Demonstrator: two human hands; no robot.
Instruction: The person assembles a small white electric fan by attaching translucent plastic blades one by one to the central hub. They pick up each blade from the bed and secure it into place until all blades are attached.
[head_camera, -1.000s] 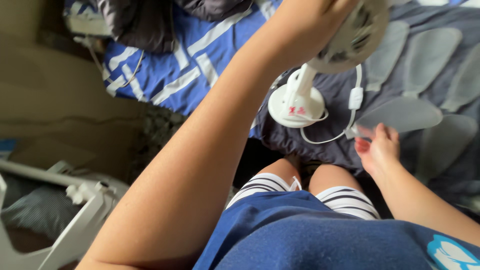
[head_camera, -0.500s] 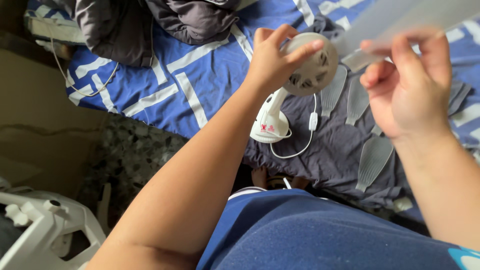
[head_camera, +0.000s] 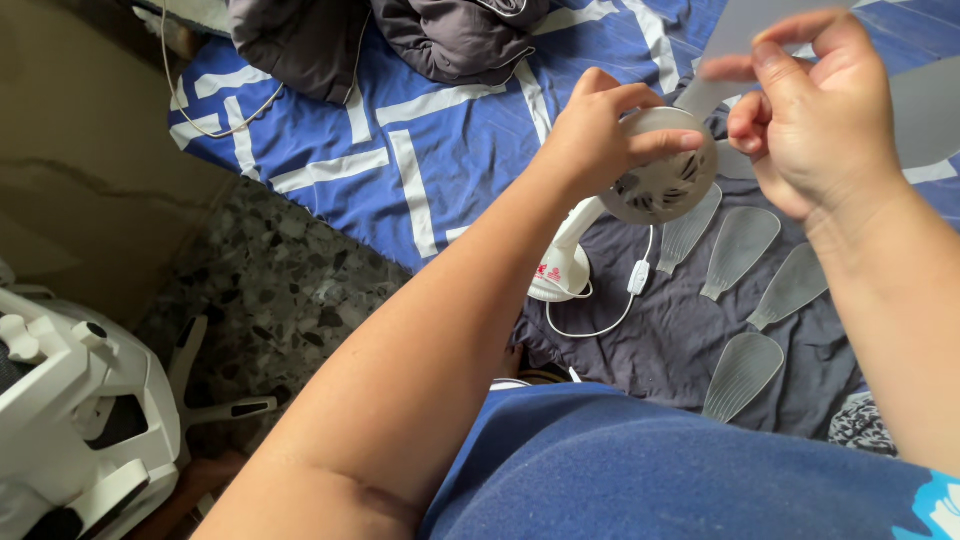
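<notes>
Above the bed, a white fan hub is gripped by the left hand, fingers closed around its rim. Just right of it, a translucent blade is pinched at its narrow root by the right hand. The blade's long axis appears to run up and away from the hub, root end toward it, though motion blur hides much. A misaligned root could probably jam or slip out, since the hub is held in mid-air. Below the hands, four spare blades lie on dark cloth.
</notes>
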